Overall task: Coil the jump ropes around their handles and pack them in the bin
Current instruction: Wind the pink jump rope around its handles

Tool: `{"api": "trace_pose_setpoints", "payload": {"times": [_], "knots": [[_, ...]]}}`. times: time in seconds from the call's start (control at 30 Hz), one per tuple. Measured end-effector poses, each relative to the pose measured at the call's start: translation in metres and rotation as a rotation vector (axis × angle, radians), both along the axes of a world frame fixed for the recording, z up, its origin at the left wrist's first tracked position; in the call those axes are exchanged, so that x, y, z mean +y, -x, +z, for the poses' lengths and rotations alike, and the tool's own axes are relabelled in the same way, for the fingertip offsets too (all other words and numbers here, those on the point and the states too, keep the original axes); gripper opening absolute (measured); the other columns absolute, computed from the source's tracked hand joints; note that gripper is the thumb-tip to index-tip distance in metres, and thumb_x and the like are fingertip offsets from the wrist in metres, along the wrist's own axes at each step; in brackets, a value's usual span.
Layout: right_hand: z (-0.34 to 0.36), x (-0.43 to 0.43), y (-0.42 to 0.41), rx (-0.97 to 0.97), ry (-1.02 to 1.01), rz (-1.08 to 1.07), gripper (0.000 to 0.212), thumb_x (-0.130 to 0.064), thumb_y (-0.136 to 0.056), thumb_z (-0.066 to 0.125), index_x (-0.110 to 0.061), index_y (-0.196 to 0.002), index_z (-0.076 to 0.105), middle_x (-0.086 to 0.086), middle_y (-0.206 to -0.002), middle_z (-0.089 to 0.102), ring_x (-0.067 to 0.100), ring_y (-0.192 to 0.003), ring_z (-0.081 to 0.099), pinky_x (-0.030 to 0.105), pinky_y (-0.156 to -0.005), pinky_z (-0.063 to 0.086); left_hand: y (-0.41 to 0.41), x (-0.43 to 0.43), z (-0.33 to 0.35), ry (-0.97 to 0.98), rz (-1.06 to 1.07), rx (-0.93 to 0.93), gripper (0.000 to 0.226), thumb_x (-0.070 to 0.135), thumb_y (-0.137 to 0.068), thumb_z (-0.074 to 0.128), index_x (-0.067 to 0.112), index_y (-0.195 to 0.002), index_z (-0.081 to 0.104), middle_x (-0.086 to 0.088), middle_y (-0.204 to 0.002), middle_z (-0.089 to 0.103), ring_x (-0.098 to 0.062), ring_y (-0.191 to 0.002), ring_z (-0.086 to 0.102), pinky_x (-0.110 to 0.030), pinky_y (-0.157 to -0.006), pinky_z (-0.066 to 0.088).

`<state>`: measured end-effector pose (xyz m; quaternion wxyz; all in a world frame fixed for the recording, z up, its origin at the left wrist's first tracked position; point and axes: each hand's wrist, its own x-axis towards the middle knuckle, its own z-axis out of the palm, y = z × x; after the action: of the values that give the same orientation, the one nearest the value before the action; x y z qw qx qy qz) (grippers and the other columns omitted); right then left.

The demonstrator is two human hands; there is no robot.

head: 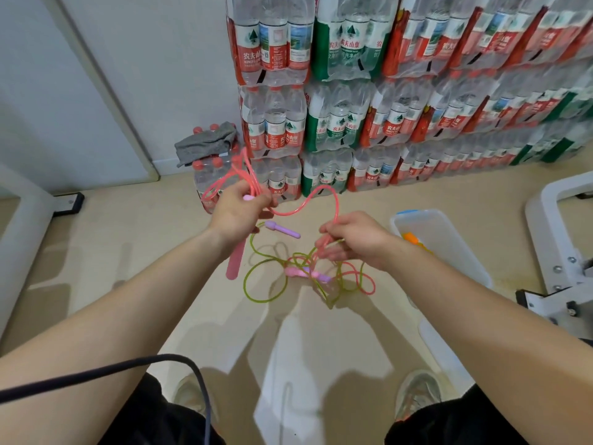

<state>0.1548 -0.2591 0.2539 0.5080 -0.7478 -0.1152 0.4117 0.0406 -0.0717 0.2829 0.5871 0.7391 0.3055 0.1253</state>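
Left hand [239, 208], fingers clamped around a pink handle [232, 264] and gathered pink rope [322, 187] loops. Right hand [349, 240] pinches the slack. A green rope [245, 282] lies tangled on the floor. The bin [446, 229] looks nearly empty, so most packing remains.

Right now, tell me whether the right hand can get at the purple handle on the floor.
Probably not yet: the right hand grips the pink rope, so its fingers are busy. The purple handle itself lies uncovered on the floor.
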Motion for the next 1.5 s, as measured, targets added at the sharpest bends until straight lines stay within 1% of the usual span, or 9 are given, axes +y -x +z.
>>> {"api": "trace_pose_setpoints", "payload": {"times": [0.13, 0.3, 0.53, 0.73, 0.87, 1.0, 1.07, 1.33, 1.5], "knots": [[0.035, 0.011, -0.001, 0.138, -0.278, -0.125, 0.021, -0.014, -0.106, 0.047, -0.003, -0.098, 0.063, 0.005, -0.073, 0.073, 0.018, -0.063, 0.074, 0.020, -0.052, 0.055, 0.001, -0.013, -0.014, -0.062, -0.132, 0.068, 0.008, 0.014, -0.097, 0.058, 0.010, -0.102, 0.063, 0.000, -0.104, 0.075, -0.016, -0.095, 0.073, -0.024, -0.054, 0.048], [0.066, 0.018, -0.003, 0.256, -0.561, -0.256, 0.024, -0.014, -0.106, 0.047, 0.001, -0.097, 0.064, 0.012, -0.073, 0.073, 0.016, -0.063, 0.073, 0.020, -0.053, 0.057, 0.003, -0.042, -0.021, 0.191, -0.356, 0.068, 0.013, 0.025, -0.103, 0.053, 0.018, -0.110, 0.062, 0.002, -0.117, 0.073, -0.016, -0.104, 0.072, -0.022, -0.056, 0.047], [0.070, 0.013, -0.011, 0.258, -0.628, -0.363, 0.035, -0.025, -0.109, 0.042, 0.003, -0.104, 0.062, 0.017, -0.087, 0.076, 0.022, -0.079, 0.076, 0.026, -0.064, 0.061, 0.004, -0.051, -0.008, 0.051, -0.333, 0.028, 0.012, 0.026, -0.101, 0.058, 0.014, -0.097, 0.059, -0.009, -0.093, 0.076, -0.026, -0.088, 0.075, -0.026, -0.054, 0.042], [0.029, -0.006, -0.017, -0.282, 0.014, -0.284, 0.021, -0.011, -0.091, 0.047, -0.011, -0.081, 0.065, 0.004, -0.062, 0.062, 0.023, -0.063, 0.060, 0.031, -0.059, 0.046, 0.001, -0.039, 0.018, 0.358, -0.145, -0.120, 0.010, 0.018, -0.101, 0.055, 0.010, -0.096, 0.058, -0.008, -0.083, 0.071, -0.025, -0.066, 0.072, -0.020, -0.041, 0.034], [-0.010, -0.012, 0.010, -0.282, 0.253, 0.337, 0.036, 0.002, -0.088, 0.052, -0.016, -0.114, 0.070, 0.004, -0.111, 0.067, 0.016, -0.094, 0.058, 0.021, -0.072, 0.043, 0.000, -0.034, 0.029, 0.602, -0.035, -0.183, 0.012, 0.018, -0.102, 0.055, 0.012, -0.091, 0.057, -0.002, -0.076, 0.069, -0.016, -0.055, 0.069, -0.014, -0.035, 0.032], [-0.042, -0.016, 0.035, -0.324, 0.520, 0.708, 0.027, -0.011, -0.094, 0.052, -0.021, -0.069, 0.059, -0.005, -0.072, 0.058, 0.017, -0.074, 0.054, 0.014, -0.058, 0.040, -0.004, -0.028, 0.032, 0.633, 0.005, -0.218, 0.012, 0.021, -0.101, 0.057, 0.012, -0.094, 0.057, -0.001, -0.075, 0.069, -0.016, -0.057, 0.070, -0.013, -0.035, 0.033], [-0.050, -0.020, 0.036, -0.295, 0.587, 0.739, 0.020, -0.018, -0.094, 0.053, -0.020, -0.076, 0.064, -0.001, -0.075, 0.055, 0.018, -0.073, 0.052, 0.023, -0.061, 0.041, -0.006, -0.021, 0.030, 0.604, 0.045, -0.239, 0.010, 0.021, -0.101, 0.056, 0.012, -0.098, 0.056, -0.001, -0.076, 0.068, -0.016, -0.058, 0.071, -0.014, -0.035, 0.031], [-0.016, -0.013, 0.024, 0.027, 0.219, 0.308, 0.032, -0.025, -0.106, 0.033, -0.011, -0.084, 0.050, 0.011, -0.081, 0.065, 0.031, -0.069, 0.070, 0.034, -0.062, 0.051, -0.001, 0.004, 0.011, -0.001, 0.126, -0.019, 0.014, 0.010, -0.096, 0.058, 0.015, -0.106, 0.067, -0.001, -0.086, 0.073, -0.012, -0.068, 0.072, -0.019, -0.046, 0.039], [0.028, 0.004, 0.013, 0.116, -0.152, -0.181, 0.032, -0.031, -0.111, 0.031, -0.013, -0.089, 0.046, 0.004, -0.067, 0.067, 0.028, -0.055, 0.070, 0.027, -0.045, 0.054, -0.001, -0.013, -0.008, -0.068, -0.101, 0.141, 0.020, 0.021, -0.100, 0.061, 0.003, -0.107, 0.065, -0.010, -0.088, 0.071, -0.009, -0.066, 0.072, -0.017, -0.041, 0.038]]}}
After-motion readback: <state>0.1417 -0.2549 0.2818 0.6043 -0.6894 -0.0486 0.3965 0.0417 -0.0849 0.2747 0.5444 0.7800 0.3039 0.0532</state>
